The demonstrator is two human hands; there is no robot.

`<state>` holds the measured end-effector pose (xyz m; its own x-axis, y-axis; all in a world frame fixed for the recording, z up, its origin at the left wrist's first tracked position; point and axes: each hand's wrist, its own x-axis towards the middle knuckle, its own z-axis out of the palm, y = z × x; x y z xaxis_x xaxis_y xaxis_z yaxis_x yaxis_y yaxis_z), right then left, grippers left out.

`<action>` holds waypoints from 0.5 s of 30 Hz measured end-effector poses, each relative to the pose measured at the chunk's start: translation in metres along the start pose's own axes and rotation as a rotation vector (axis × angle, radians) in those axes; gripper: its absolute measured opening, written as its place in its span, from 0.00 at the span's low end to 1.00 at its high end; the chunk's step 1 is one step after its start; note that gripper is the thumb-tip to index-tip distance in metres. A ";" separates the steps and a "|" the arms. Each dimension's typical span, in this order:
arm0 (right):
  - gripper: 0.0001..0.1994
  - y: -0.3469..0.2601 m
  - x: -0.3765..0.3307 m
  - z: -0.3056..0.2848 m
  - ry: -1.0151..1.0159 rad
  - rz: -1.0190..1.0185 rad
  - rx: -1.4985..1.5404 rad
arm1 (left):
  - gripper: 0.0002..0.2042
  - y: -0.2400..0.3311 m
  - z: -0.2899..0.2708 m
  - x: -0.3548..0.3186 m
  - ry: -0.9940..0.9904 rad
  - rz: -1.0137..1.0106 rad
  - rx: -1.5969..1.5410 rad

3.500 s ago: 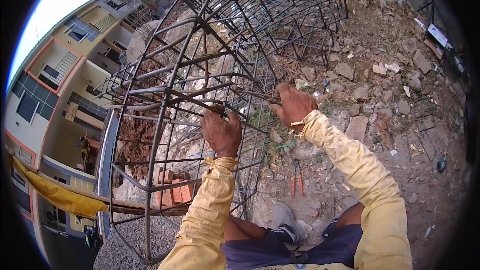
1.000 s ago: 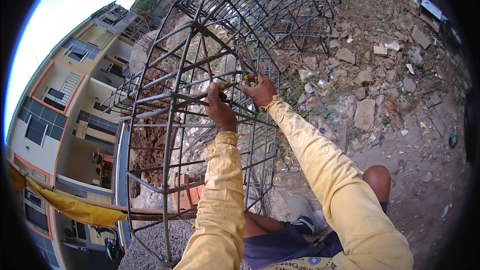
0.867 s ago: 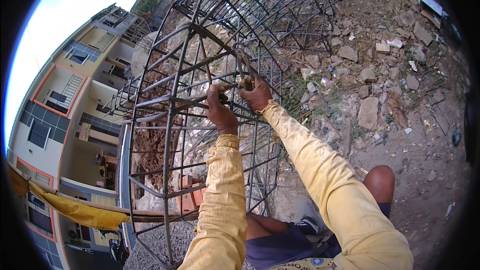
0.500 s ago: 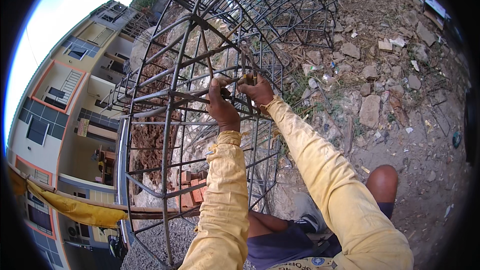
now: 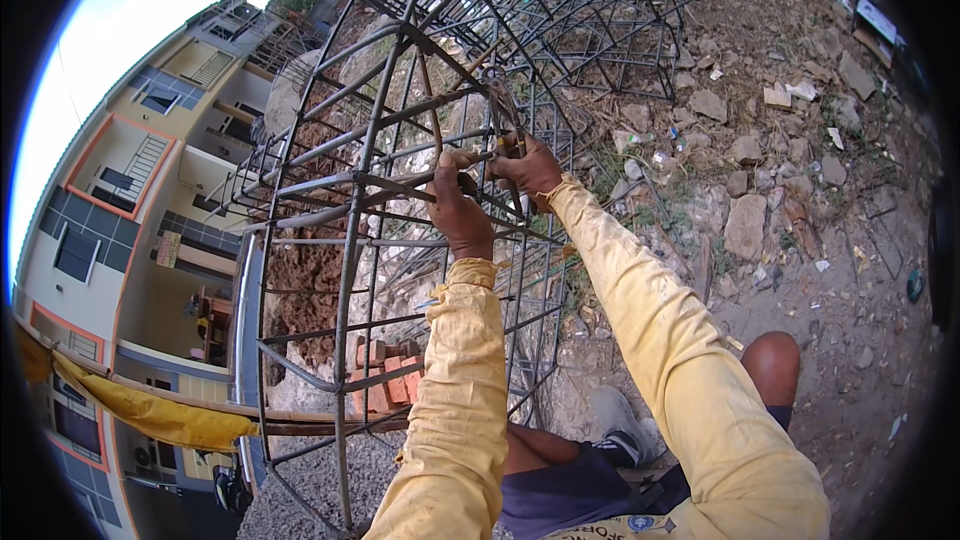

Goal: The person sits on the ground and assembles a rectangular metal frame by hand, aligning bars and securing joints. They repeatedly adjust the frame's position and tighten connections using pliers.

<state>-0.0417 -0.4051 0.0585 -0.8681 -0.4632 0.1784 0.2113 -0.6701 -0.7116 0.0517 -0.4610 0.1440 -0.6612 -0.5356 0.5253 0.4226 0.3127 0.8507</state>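
Steel reinforcing bars, joined by bent ties into a tall cage [image 5: 350, 270], stand in front of me. My left hand [image 5: 462, 215] is closed at the cage's middle, thumb up, around what looks like a reinforcing bar; its fingers partly hide the grip. Just right of it, my right hand [image 5: 530, 172] grips the handles of pincers [image 5: 503, 120], whose head points away among the bars. A thin rusty rod [image 5: 428, 90] slants down to my left thumb. Any tie wire at the hands is too small to make out.
More bar cages [image 5: 600, 0] lie at the far side. Red bricks [image 5: 385, 380] and grey gravel [image 5: 300, 490] lie beyond the near bars. Rubble stones [image 5: 745, 225] litter the ground at right. A pole with yellow cloth [image 5: 160, 405] crosses at left, before a building [image 5: 150, 180].
The view has shifted slightly, so the cage and both hands sit a little further right. My right hand has turned a little on the pincers; their handles look closer together.
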 end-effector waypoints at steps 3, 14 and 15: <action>0.18 0.004 0.025 -0.019 0.129 -0.219 -0.452 | 0.15 0.003 0.016 0.000 0.004 0.008 0.014; 0.13 -0.056 0.007 -0.007 0.177 -0.250 -0.925 | 0.15 -0.002 0.006 -0.002 0.017 0.022 0.064; 0.13 -0.061 0.007 -0.008 0.180 -0.214 -0.915 | 0.15 -0.001 0.007 -0.002 0.026 0.019 0.048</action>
<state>-0.0637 -0.3626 0.0980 -0.9196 -0.2367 0.3136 -0.3269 0.0185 -0.9449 0.0481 -0.4543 0.1417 -0.6364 -0.5495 0.5413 0.4042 0.3602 0.8408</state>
